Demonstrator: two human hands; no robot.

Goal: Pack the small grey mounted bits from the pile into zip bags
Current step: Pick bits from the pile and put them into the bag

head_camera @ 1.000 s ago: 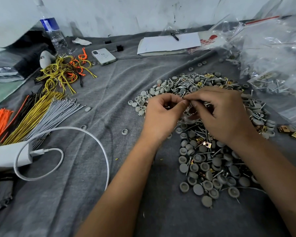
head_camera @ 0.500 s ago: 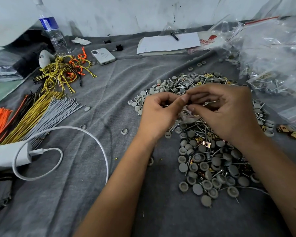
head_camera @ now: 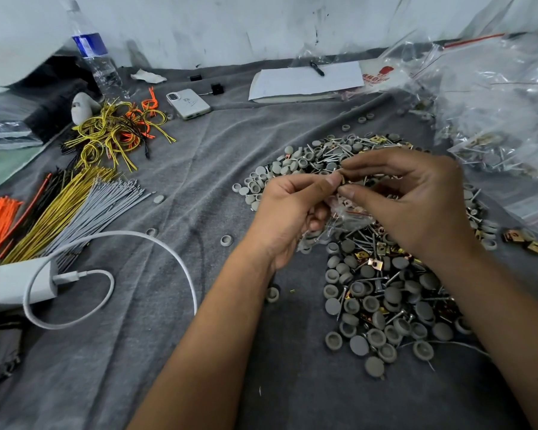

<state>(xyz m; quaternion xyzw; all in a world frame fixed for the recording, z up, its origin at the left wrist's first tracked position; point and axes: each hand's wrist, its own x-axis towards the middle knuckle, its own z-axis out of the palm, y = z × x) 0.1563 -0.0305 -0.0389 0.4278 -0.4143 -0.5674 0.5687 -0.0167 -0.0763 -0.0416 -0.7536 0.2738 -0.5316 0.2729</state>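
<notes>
Now, near edge: pile of small grey round-capped bits w/ metal pins [head_camera: 382, 308] on grey cloth worktop [head_camera: 174, 352]. Above it, left hand [head_camera: 288, 212] grips small clear zip bag [head_camera: 343, 217]; right hand [head_camera: 416, 200] pinches at its mouth. Hands lifted slightly vs 1 s ago, so prob. mid-load.

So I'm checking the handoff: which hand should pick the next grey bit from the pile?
Probably the right hand: it pinches only the top of the zip bag, directly over the pile. The left hand grips the bag.
</notes>
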